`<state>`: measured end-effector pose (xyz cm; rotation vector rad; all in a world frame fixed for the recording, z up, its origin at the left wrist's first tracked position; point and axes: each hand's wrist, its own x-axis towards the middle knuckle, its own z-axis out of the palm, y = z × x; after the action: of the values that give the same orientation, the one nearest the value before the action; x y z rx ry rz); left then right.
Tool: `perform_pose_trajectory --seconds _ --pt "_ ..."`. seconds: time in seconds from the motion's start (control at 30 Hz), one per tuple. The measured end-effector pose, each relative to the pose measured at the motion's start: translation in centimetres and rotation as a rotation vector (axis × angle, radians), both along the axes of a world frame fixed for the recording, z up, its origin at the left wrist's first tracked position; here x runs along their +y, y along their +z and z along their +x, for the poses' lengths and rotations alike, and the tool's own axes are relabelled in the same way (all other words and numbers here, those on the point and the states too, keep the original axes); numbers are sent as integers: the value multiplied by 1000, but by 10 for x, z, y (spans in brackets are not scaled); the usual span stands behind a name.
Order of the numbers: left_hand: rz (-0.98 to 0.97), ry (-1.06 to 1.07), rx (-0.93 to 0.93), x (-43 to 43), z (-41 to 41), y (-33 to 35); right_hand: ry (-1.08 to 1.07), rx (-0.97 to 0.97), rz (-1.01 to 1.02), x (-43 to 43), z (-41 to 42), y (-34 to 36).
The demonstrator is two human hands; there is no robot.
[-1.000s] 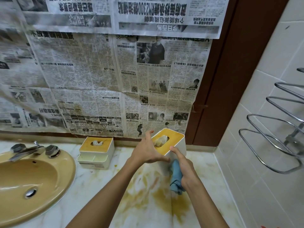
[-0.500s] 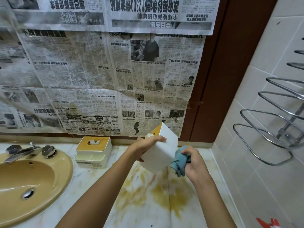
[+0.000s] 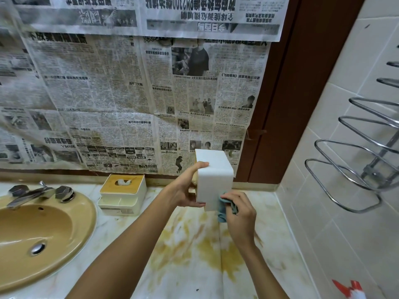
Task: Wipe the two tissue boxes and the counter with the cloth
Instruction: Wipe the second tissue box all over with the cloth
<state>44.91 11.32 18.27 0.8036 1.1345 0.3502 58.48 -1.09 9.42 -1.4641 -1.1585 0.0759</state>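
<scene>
The white tissue box (image 3: 214,180) is gripped by the left hand (image 3: 185,192); the blue cloth (image 3: 223,210), clutched in the right hand (image 3: 240,214), is pressed against its lower-right corner.

The white tissue box (image 3: 214,180) has been turned over in the left hand (image 3: 183,189) — its wood-coloured top, which faced the camera a second ago, now points away, and only plain white faces show. The right hand (image 3: 239,214) has brought the blue cloth (image 3: 222,213) up from below the box to its lower right corner — touching it.
</scene>
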Motion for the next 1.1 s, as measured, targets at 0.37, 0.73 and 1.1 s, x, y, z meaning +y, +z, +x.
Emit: perform_pose_trajectory --seconds 0.37,0.73,1.1 --pt "-126 -89 -251 7 -46 -18 36 1161 177 32 26 77" --pt "-125 -54 -426 11 -52 -30 331 -313 122 6 -28 57" --pt "-159 -101 -427 0 -42 -33 212 -90 46 40 -9 97"
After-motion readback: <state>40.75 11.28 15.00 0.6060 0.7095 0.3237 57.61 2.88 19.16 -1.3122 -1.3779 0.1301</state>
